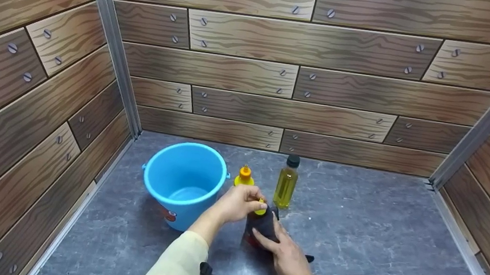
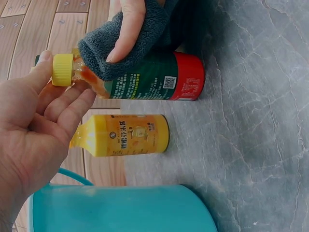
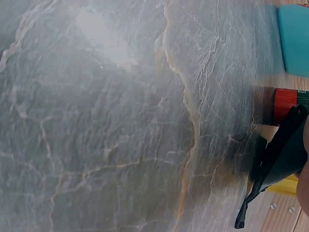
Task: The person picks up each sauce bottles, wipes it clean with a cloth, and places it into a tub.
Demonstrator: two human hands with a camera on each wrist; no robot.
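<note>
A sauce bottle (image 2: 188, 77) with a green and red label stands on the grey surface, to the right of the bucket. Its yellow cap (image 1: 260, 209) is pinched between the thumb and fingers of my left hand (image 1: 237, 203). My right hand (image 1: 289, 255) holds a dark cloth (image 2: 104, 60) wrapped against the bottle's shoulder and side. The cloth hides part of the label, and a loose corner of it hangs down in the right wrist view. Reddish sauce shows through the neck below the cap.
Behind my left hand stands a yellow squeeze bottle (image 2: 128, 135) with an orange top. A blue bucket (image 1: 160, 194) is at the left. Farther back is a clear bottle of yellow-green oil (image 1: 285, 186) with a black cap. Wood-patterned walls (image 1: 243, 72) enclose the surface.
</note>
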